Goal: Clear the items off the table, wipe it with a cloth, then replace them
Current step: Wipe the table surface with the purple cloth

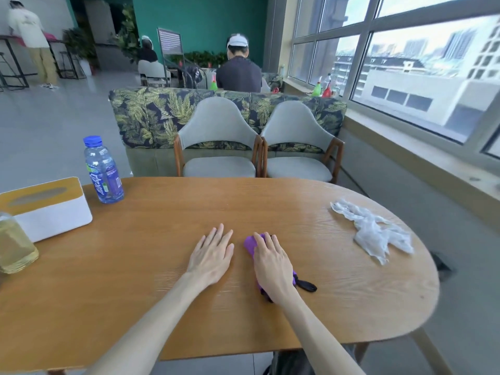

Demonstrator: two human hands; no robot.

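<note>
Two hands: yours, both on the wooden table (pixel 189 307), side by side near the middle.
Left hand (pixel 212 257): lies flat on bare wood — fingers straight and slightly spread, holding nothing.
Right hand (pixel 272 262): rests palm-down on the purple cloth (pixel 250 243), fingers straight, pressing it to the tabletop.
Cloth's black strap (pixel 307 285): pokes out by your right wrist.
Left side: blue-capped water bottle (pixel 103 171), white tissue box (pixel 51 209), a jar of yellow liquid (pixel 15 246) at the edge.
Right side: crumpled white plastic (pixel 374 230) — well apart from your hands.
</note>
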